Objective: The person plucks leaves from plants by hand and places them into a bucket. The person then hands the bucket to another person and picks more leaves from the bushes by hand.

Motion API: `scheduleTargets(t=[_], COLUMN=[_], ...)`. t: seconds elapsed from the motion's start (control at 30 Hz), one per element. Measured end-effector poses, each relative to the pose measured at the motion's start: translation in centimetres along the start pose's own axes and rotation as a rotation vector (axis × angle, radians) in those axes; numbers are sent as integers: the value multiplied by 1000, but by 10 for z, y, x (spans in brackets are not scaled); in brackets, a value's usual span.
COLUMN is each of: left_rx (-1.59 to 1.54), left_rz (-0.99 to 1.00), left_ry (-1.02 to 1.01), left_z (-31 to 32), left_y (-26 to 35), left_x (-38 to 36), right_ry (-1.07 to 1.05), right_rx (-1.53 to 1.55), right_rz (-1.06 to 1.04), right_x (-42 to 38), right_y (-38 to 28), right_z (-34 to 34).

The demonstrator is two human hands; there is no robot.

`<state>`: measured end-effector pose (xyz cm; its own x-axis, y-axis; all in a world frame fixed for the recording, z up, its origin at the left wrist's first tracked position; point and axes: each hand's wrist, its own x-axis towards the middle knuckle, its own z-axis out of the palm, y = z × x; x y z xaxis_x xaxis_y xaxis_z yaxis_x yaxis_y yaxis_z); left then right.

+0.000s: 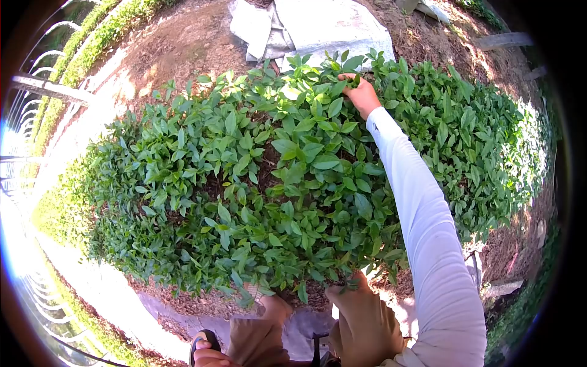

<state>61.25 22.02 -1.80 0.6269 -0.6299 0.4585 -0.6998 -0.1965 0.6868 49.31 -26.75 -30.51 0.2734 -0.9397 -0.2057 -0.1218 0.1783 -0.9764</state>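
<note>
Low, leafy green plants (324,162) spread in a dense bed before me. My right hand (362,96), at the end of a long white sleeve, reaches to the bed's far edge. Its thumb and index finger close around a leafy shoot, and the other fingertips are partly hidden by foliage. At the bottom edge, near my left knee, my left hand (211,356) shows only in part, its fingers curled against a curved black-rimmed thing (208,336). What that thing is, I cannot make out.
White sheeting (333,27) lies on brown soil (177,46) beyond the plants. My bare feet and brown trousers (367,321) are at the near edge, over grey sheeting (304,333). Pale posts (52,88) and white hoops stand along the left, beside strips of greenery.
</note>
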Motion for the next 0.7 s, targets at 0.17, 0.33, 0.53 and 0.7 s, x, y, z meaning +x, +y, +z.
scheduleTargets(t=[0.17, 0.33, 0.53, 0.7], left_rx=[-10, -40, -63, -18], left_rz=[19, -11, -83, -96], left_ry=[3, 31, 41, 5], left_z=[-1, 3, 7, 6], left_y=[-1, -3, 4, 9], left_x=[0, 1, -5, -2], right_ry=[160, -170, 228, 353], right_rx=[-274, 470, 434, 74], right_rz=[-106, 383, 285, 8], right_x=[3, -49, 11, 28], right_y=[6, -30, -20, -10], right_z=[1, -5, 11, 28])
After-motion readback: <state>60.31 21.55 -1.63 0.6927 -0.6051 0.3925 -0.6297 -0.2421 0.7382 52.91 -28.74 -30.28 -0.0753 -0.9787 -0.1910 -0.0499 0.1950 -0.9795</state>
